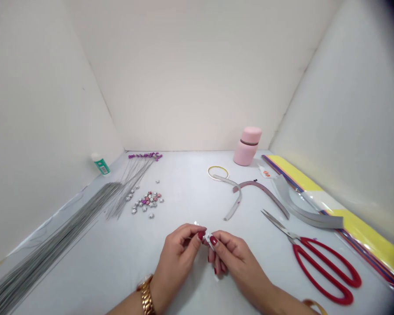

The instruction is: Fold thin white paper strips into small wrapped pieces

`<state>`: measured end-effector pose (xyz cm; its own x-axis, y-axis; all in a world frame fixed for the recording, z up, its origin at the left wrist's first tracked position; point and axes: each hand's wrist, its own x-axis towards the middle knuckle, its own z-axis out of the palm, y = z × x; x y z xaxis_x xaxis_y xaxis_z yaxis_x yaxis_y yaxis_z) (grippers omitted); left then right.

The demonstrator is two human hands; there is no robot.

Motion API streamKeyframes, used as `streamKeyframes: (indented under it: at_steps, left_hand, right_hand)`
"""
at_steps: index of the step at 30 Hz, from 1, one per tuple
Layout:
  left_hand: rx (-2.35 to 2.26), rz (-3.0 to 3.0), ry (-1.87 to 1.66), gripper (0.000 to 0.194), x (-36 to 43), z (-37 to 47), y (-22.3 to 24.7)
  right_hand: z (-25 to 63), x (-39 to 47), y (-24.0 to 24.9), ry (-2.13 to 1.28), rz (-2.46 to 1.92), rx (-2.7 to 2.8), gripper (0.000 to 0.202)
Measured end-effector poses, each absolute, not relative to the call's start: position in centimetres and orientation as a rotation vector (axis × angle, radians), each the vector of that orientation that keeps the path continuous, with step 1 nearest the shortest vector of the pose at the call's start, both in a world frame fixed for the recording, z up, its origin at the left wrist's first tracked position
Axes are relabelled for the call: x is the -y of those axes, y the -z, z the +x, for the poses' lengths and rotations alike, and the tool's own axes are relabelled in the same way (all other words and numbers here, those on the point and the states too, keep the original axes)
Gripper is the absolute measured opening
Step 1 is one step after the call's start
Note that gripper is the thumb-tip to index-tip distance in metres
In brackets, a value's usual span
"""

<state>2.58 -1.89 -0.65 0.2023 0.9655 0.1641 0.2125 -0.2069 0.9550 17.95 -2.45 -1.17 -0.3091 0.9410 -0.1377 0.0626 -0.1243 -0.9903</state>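
Observation:
At the front middle of the table, my left hand [180, 248] and my right hand [236, 259] meet fingertip to fingertip. Between both thumbs and index fingers they pinch a small piece of folded white paper strip [208, 236]. Its exact folds are partly hidden by the fingers. Bits of white also show above the left fingertips and under the right fingers. Beyond my left hand lies a loose pile of small folded paper stars [148, 200], silver, pink and purple.
Left: a bundle of thin wires [62, 232], purple-tipped wires [144, 156], a glue stick [101, 166]. Right: red-handled scissors [328, 267], curled paper strips [265, 189], a tape ring [209, 173], a silver strip [315, 218], a glue bottle [265, 172], coloured sheets [364, 223], a pink flask [246, 151].

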Motion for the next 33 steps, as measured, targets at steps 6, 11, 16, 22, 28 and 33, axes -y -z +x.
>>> streamKeyframes:
  at_steps: [6, 11, 16, 22, 28, 33]
  left_hand:
    - [-1.095, 1.416, -1.025, 0.014, 1.5, 2.8, 0.9]
    - [-1.021, 1.245, -0.978, 0.015, 1.4, 3.0, 0.6]
    - [-1.075, 1.136, -1.000, 0.014, 1.4, 3.1, 0.7]
    - [-1.113, 1.117, -1.040, 0.013, 1.5, 3.3, 0.6]
    - [-1.177, 1.205, -1.075, 0.011, 2.0, 3.5, 0.7]
    - [-1.264, 1.617, -1.179, 0.009, 2.4, 3.2, 0.5]
  right_hand:
    - [18.0, 2.4, 1.4, -1.525, -1.168, 1.461, 0.033]
    - [18.0, 2.2, 1.3, -1.518, -1.162, 1.469, 0.033]
    - [17.9, 2.2, 1.5, -1.553, -1.170, 1.431, 0.030]
    - [17.9, 2.2, 1.3, -1.567, -1.162, 1.446, 0.029]
    - [17.9, 2.1, 1.1, -1.598, -1.138, 1.424, 0.030]
    - [17.8, 2.3, 1.1, -1.647, -1.143, 1.370, 0.033]
